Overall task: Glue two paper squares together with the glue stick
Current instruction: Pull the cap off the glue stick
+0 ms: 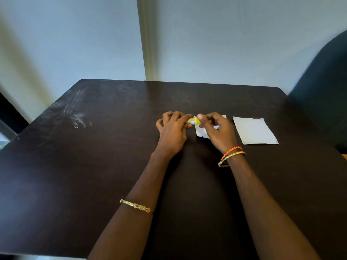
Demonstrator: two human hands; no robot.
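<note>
Dark table (112, 147), two paper squares (254, 131) flat.

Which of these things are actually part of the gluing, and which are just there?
Part of the job:
glue stick, held by left hand and right hand
paper square under the hands
second paper square

Just there:
dark table
chair
bangles

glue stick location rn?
In the head view the glue stick is held between the left hand and right hand at mid-table, over the nearer paper square, left of the second paper square.
</note>
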